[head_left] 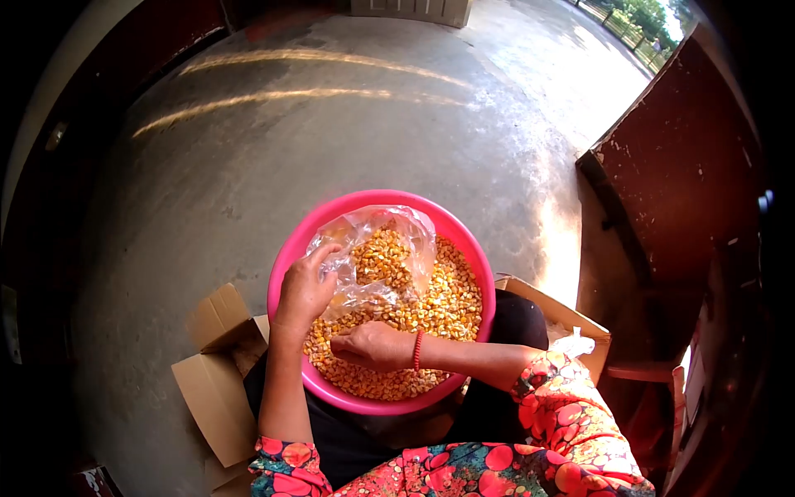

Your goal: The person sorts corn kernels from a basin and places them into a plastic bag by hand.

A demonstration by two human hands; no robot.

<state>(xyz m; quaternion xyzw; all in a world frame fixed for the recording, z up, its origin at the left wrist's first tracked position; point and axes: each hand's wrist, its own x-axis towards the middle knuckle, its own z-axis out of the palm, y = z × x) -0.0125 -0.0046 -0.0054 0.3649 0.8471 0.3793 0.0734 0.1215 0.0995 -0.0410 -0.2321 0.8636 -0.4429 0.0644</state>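
A pink basin (286,248) full of yellow corn kernels (451,306) rests at my lap. On the kernels inside it lies a clear plastic bag (418,236) with some corn in it, its mouth toward me. My left hand (308,286) grips the bag's left edge between thumb and fingers. Just below the bag, my right hand (377,345), with a red bead bracelet (418,349) at the wrist, is curled closed over the kernels. Its fingertips are turned down and hidden, so what they hold does not show.
An open cardboard box (217,398) stands at my left, and another cardboard box (571,319) with plastic in it at my right. Concrete floor (331,149) stretches ahead. A dark red door panel (679,166) is on the right, beside a sunlit opening.
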